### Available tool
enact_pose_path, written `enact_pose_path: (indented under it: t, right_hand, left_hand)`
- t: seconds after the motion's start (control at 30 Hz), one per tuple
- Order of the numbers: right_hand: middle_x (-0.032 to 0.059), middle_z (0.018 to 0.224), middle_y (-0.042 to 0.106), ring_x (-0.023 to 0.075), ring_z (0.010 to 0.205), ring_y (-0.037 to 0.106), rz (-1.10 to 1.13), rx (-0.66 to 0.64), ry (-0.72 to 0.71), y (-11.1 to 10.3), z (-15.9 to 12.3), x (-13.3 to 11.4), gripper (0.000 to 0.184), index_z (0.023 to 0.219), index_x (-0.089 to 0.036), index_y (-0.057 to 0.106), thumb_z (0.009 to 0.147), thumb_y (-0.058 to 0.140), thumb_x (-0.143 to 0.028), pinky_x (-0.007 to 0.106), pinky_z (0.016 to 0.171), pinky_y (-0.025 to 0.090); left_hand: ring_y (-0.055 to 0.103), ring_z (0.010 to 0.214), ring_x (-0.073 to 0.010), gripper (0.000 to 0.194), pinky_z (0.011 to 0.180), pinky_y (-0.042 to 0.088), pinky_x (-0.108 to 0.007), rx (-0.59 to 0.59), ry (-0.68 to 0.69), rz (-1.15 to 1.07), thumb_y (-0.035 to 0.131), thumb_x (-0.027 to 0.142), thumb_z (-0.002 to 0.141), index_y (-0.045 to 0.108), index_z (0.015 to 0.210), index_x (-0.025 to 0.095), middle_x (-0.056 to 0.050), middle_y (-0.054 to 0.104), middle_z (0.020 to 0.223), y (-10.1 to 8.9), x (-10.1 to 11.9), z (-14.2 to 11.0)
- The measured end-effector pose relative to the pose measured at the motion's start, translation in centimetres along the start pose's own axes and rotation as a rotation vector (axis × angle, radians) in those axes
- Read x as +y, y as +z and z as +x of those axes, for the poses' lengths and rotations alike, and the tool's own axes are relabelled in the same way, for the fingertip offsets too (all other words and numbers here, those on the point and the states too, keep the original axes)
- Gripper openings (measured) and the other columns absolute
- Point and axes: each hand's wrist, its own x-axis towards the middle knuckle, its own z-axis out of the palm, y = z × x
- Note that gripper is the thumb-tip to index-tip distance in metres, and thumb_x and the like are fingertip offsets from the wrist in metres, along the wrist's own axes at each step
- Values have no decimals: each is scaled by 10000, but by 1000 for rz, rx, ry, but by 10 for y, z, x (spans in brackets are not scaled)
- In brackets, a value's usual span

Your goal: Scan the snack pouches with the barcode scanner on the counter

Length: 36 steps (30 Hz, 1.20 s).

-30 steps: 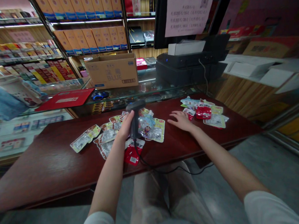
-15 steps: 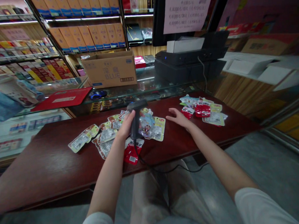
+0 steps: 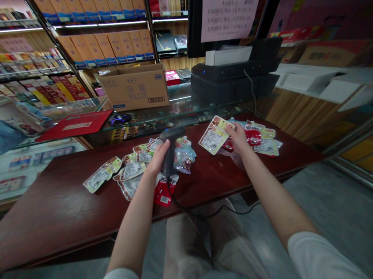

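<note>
My left hand (image 3: 159,156) is wrapped round the handle of a black barcode scanner (image 3: 169,159), its head tilted up over the pile. Between the thumb and fingers of my right hand (image 3: 237,137) is a yellow-and-white snack packet (image 3: 214,136), raised off the table. Snack packets (image 3: 134,169) lie heaped beside and under my left hand. A red packet (image 3: 166,190) is below the scanner, and a blue-purple packet (image 3: 183,156) lies just right of it. Behind my right hand sits another pile, with a red packet (image 3: 253,137) and a pale packet (image 3: 267,146).
A dark red wooden table (image 3: 67,205) spans the front. Behind it stands a glass counter with a cardboard box (image 3: 135,88), a red folder (image 3: 78,124), a mouse (image 3: 121,119) and a black printer-like machine (image 3: 233,84). The scanner's cable (image 3: 207,217) hangs over the table's front edge.
My right hand has taken the yellow-and-white packet from beside the scanner and lifted it up and to the right, near the right pile. My left hand still holds the scanner in place.
</note>
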Motion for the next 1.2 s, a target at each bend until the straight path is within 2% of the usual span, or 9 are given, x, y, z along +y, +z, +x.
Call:
enact_pose_path:
  t: [0.13, 0.27, 0.4, 0.67, 0.83, 0.97, 1.03, 1.13, 1.2]
  right_hand:
    - [1, 789, 640, 200, 751, 631, 52, 58, -51, 0, 10, -5, 425, 828, -237, 528, 640, 775, -527, 368, 725, 550]
    - [1, 769, 661, 204, 745, 648, 94, 118, -9, 5, 7, 4, 435, 808, -228, 558, 603, 797, -527, 379, 727, 564]
    - [-1, 763, 681, 215, 754, 668, 106, 87, 27, 8, 2, 10, 428, 799, -223, 581, 571, 825, -492, 388, 742, 577]
    - [9, 811, 695, 224, 769, 677, 166, 12, 16, 15, -7, 4, 464, 821, -236, 544, 588, 827, -520, 399, 759, 568]
    - [21, 846, 678, 234, 802, 668, 71, 35, -7, 7, -4, 1, 449, 858, -239, 533, 627, 766, -546, 406, 747, 561]
    - [10, 821, 644, 222, 749, 636, -84, 53, 11, -18, 15, 2, 434, 905, -251, 518, 641, 728, -525, 403, 702, 557]
    - [17, 861, 641, 231, 764, 634, -208, 80, 13, -33, 27, 3, 451, 982, -252, 520, 646, 722, -476, 435, 739, 557]
    - [126, 1114, 646, 303, 1019, 629, -541, 121, -88, -49, 34, 0, 526, 1151, -207, 530, 690, 699, -396, 511, 950, 492]
    - [230, 1374, 527, 378, 1284, 498, -800, 118, -179, -51, 26, -5, 592, 1267, -152, 512, 733, 673, -352, 570, 1091, 361]
  left_hand:
    - [556, 428, -144, 779, 428, 389, -236, -107, -32, 47, 538, 809, 759, 695, 1023, 93, -40, 618, 504, 5, -1, -1]
    - [556, 427, -148, 746, 434, 399, -241, -193, -63, 92, 548, 790, 777, 692, 1019, 99, -42, 630, 517, 10, -2, -3]
    - [561, 442, -146, 696, 441, 407, -244, -226, -91, 112, 556, 782, 780, 691, 949, 120, -37, 629, 531, 16, -3, -6]
    - [551, 444, -136, 668, 449, 405, -251, -395, -73, 81, 575, 784, 763, 667, 872, 132, -29, 617, 537, 25, 2, -9]
    - [555, 439, -148, 672, 441, 387, -248, -255, -78, 78, 574, 775, 771, 689, 891, 124, -49, 619, 518, 18, 0, -7]
    - [546, 423, -148, 743, 424, 379, -242, -191, -68, 50, 566, 798, 757, 681, 1008, 108, -41, 619, 511, 7, 0, -3]
    - [540, 421, -143, 767, 424, 379, -238, -155, -50, 36, 552, 804, 760, 677, 1047, 104, -35, 616, 509, 1, 1, -2]
    - [534, 430, -137, 770, 428, 378, -235, -72, -19, 19, 529, 811, 765, 680, 1044, 110, -32, 614, 518, -6, 4, -3]
    - [531, 434, -139, 768, 426, 376, -238, -11, -10, 2, 535, 818, 753, 686, 1024, 115, -30, 607, 518, -9, 6, -4]
